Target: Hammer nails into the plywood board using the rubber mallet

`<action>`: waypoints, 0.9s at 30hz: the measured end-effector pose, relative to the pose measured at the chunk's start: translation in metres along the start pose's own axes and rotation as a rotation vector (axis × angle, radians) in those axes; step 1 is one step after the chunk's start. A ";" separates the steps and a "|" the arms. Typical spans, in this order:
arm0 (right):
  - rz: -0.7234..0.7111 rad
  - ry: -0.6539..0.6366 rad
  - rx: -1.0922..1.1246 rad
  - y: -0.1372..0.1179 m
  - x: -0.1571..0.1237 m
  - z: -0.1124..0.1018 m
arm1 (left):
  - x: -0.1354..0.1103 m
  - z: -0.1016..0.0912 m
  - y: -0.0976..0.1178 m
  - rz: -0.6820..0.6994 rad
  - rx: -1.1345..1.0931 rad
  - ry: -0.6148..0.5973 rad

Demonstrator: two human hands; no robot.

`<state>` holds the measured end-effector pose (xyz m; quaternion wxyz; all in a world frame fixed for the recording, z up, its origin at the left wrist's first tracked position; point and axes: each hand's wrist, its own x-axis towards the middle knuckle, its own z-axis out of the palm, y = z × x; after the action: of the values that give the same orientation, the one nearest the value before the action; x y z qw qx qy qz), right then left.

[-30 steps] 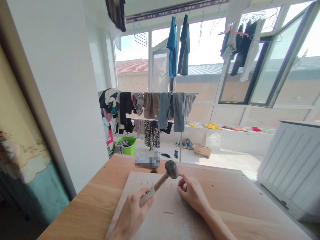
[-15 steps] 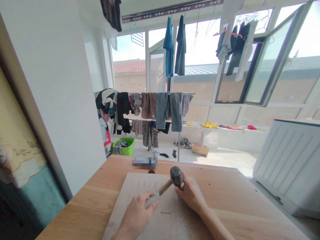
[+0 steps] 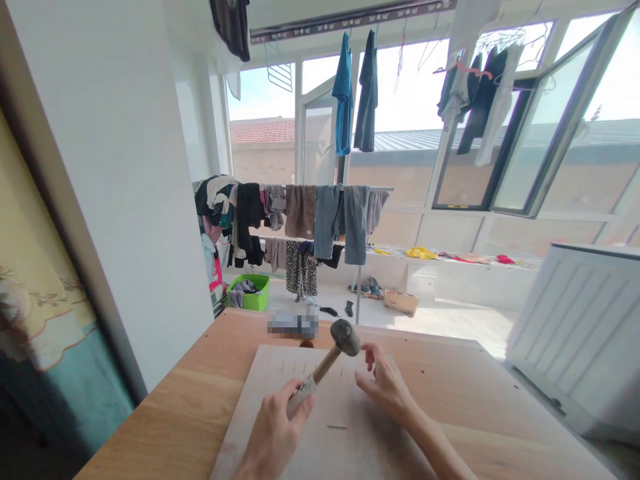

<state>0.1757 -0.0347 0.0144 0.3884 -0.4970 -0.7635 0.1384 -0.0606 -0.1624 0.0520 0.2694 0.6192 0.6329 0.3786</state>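
Note:
My left hand [image 3: 277,423] is wrapped round the handle of a hammer [image 3: 326,365]. The hammer has a dark, blunt head and a wooden handle with a pale wrapped grip, and its head is raised above the far part of a pale board [image 3: 295,437]. Just right of the head is my right hand [image 3: 387,387], thumb and fingers apart, with nothing visible between them. Thin nails [image 3: 294,366] stand upright in a row along the board's far side, some hidden behind the hammer. One loose nail [image 3: 337,426] lies flat nearer me.
The board rests on a wooden table [image 3: 165,400]. Beyond its far edge stand a laundry rack [image 3: 330,220] hung with clothes and a green basket [image 3: 257,300]. A blurred-out item [image 3: 293,325] lies at the table's far edge. A white ribbed panel [image 3: 570,333] is at right.
The hammer head has lifted and shifted slightly left, away from my right hand. My right hand's fingers have spread apart. The view has turned slightly.

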 end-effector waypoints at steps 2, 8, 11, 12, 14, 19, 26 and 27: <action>0.019 0.032 -0.005 -0.008 0.004 -0.011 | 0.001 -0.001 0.000 -0.009 -0.015 0.012; -0.223 -0.446 -0.111 -0.076 -0.019 -0.035 | 0.006 -0.005 -0.003 -0.010 -0.081 0.080; -0.396 -0.646 -0.398 -0.103 -0.037 -0.018 | 0.008 -0.005 -0.006 -0.016 -0.069 0.102; -0.424 -0.670 -0.494 -0.109 -0.040 -0.010 | 0.008 -0.004 -0.007 -0.013 -0.066 0.107; -0.446 -0.684 -0.615 -0.114 -0.041 0.004 | 0.009 -0.003 -0.009 -0.009 -0.065 0.110; -0.382 -0.711 -0.464 -0.103 -0.024 0.002 | 0.010 -0.002 -0.012 -0.008 -0.058 0.099; -0.011 -0.155 0.135 -0.018 -0.007 -0.019 | 0.009 -0.002 -0.012 -0.005 -0.051 0.091; 0.047 -0.064 0.200 -0.002 -0.007 -0.018 | 0.008 -0.002 -0.011 -0.007 -0.049 0.089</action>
<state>0.1889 -0.0454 0.0242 0.4081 -0.4688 -0.7460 0.2391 -0.0698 -0.1539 0.0453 0.2575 0.5927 0.6369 0.4204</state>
